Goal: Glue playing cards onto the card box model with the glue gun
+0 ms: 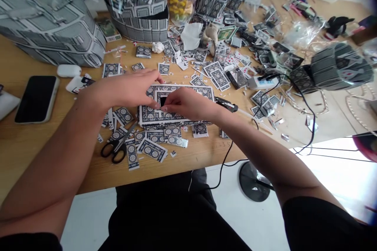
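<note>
Head view, looking down on a wooden tabletop [35, 145] strewn with cut playing cards. Left hand [129, 88] lies palm-down, fingers extended and close together, resting on the upper left part of a flat rectangular panel [176, 104] assembled from card backs. Right hand [188, 104] sits on the middle of the same panel, thumb and fingers pressed together and pinching at the edge of a small dark opening; what lies between the fingertips is too small to tell. The panel lies flat near the front edge of the tabletop, between both forearms. Black-handled scissors [116, 149] lie just left of and below the panel among loose card pieces [153, 147]. A dark phone [37, 99] rests well apart at far left.
</note>
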The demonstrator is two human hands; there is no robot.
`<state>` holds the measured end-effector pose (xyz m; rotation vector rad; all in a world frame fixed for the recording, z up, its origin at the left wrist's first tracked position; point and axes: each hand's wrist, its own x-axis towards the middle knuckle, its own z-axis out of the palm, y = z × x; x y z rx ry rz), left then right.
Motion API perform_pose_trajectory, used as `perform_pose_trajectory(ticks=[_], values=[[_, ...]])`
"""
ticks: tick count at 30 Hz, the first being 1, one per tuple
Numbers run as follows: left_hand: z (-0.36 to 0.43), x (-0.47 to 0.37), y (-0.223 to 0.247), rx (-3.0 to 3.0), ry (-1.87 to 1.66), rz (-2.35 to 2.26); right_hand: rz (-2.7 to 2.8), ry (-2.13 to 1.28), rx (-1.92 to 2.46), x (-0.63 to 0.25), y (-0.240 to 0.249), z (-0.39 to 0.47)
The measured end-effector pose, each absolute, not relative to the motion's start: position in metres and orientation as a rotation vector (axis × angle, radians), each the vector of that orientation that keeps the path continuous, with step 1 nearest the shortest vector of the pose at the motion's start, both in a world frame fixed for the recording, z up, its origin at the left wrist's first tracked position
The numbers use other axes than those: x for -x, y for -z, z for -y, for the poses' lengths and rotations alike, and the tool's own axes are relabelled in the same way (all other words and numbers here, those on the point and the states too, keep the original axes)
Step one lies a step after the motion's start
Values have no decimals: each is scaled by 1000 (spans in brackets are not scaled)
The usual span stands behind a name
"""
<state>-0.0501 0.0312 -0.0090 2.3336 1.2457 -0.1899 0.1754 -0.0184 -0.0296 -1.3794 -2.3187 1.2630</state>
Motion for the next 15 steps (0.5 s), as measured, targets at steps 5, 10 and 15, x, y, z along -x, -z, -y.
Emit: perform_pose_trajectory(ticks=[5, 10, 15], values=[[-33, 50, 10, -2272, 237, -1189, 2187, -1385, 1384, -178, 35, 15], [-36, 56, 16, -2300, 155, -1163, 2296, -1401, 1452, -193, 21, 14], [-29, 50, 16, -2343, 5, -1103, 2314, -1381, 1451, -200, 17, 15]])
